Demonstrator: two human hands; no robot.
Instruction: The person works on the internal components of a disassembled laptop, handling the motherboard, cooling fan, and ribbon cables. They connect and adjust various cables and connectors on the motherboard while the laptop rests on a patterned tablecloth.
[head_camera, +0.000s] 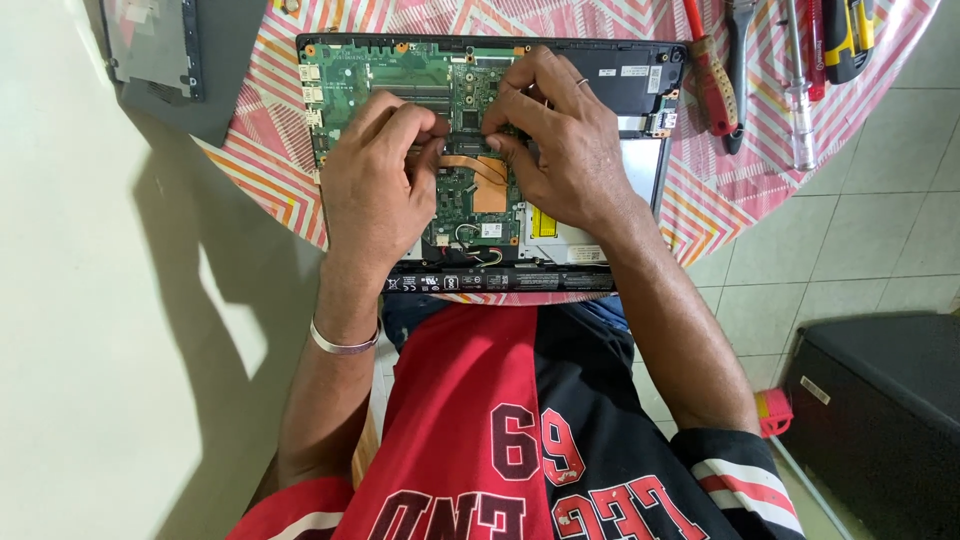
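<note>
Item in hand: opened laptop (640, 170), bottom cover off, lying in the upper centre of the frame on the desk (750, 200), its front edge toward the person.
Circuit board: green motherboard (385, 85) fills the left and middle of the chassis; an orange flat ribbon cable (487, 178) crosses its centre.
Left hand (375, 175): upper centre-left, fingers curled and pinched together at the board just left of the ribbon cable; whether it grips a small part I cannot tell.
Right hand (565, 140): upper centre, fingertips pressed down on the board beside the cable's upper end, thumb tucked under; a ring shows on one finger.
Optical drive: silver optical drive (560, 225) sits below the right hand, lower right of the chassis.
Battery: long black battery bar (500, 282) runs along the near edge.
Desk cover: pink and white zigzag cloth over a round desk.
Tools: red-handled screwdriver (712, 85) and other hand tools at upper right, well apart from the hands.
Removed panel: grey cover panel (155, 45) at upper left.
Risk, judged: the thin cable could crease or tear if pulled at an angle; its connector latch could snap under too much fingertip force; a loosened small part could drop unseen into the chassis.
</note>
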